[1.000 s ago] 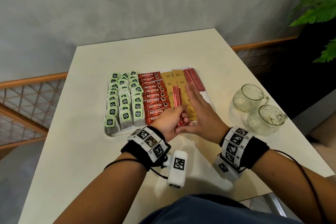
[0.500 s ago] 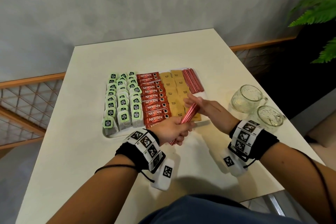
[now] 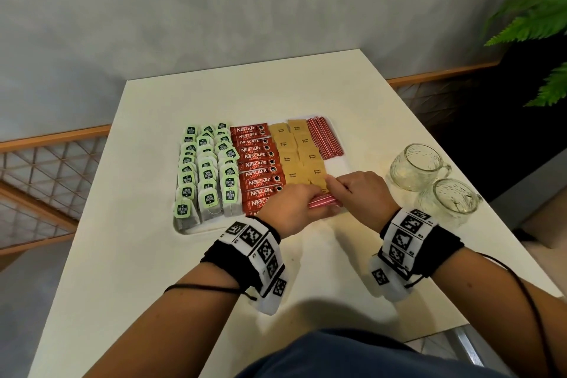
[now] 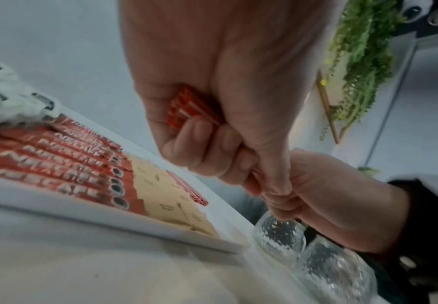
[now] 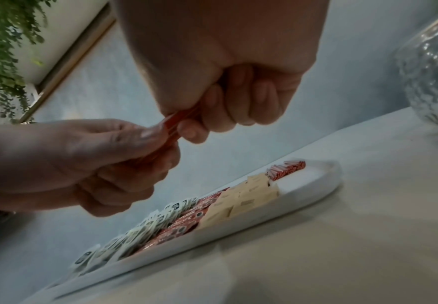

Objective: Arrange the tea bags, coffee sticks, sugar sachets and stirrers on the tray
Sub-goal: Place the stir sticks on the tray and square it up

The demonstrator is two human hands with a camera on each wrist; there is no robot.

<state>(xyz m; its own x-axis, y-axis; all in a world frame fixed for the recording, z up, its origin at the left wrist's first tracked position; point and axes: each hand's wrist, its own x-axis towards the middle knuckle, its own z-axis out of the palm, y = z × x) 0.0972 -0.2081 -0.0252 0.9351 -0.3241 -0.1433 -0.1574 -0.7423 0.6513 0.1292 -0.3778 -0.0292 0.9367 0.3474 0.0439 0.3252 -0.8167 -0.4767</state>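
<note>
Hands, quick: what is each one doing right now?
Left hand: closed, gripping the bundle of thin red stirrer sticks.
Right hand: closed, pinching the other end of the same bundle.

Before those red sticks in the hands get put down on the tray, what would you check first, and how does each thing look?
1. Left hand grips the bundle of stirrers: ok.
2. Right hand pinches the bundle's other end: ok.
3. Free strip on the tray, nearer than the laid stirrers: ok, white base shows there.
4. Sugar sachets lie flat beside that strip: ok.
5. Glass cups stand apart from the tray: ok.
6. Bundle ends even: cannot tell.
</note>
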